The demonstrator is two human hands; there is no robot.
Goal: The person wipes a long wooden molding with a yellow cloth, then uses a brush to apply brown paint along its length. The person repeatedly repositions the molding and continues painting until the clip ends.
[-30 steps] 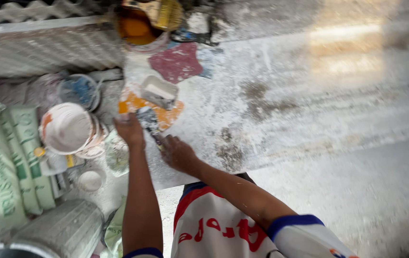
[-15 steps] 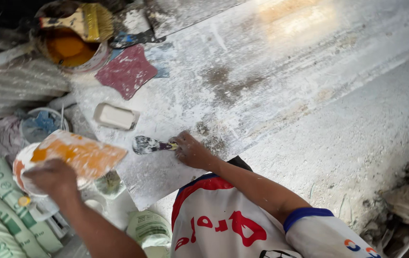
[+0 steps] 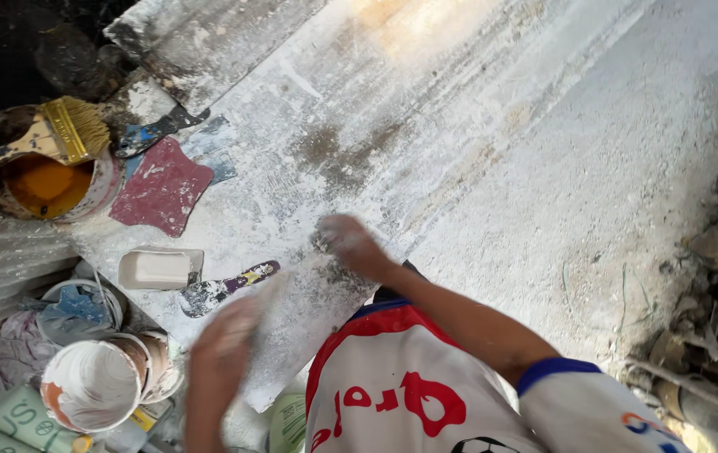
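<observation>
Head view, looking down. A long white-plastered flat board lies on the dusty floor, running diagonally from bottom left to top right.

Right hand, dusted white, rests flat on the board near its middle; grip loose, fingers spread or lightly curled, nothing held that I can see.

Left hand is blurred, raised over the board's lower left edge. Cannot tell how far its grip is open or whether it holds anything.

A putty knife with a paint-flecked dark handle and plaster-coated blade lies on the board between the two hands, just above the left one, touching neither. Just left of it sits a small white rectangular tray.

Further up-left: a dark red irregular rag or sheet, then a round tin of orange paint with a yellow-bristled brush laid across its rim.

Lower left, off the board: a white plastic bucket, paint-smeared.
</observation>
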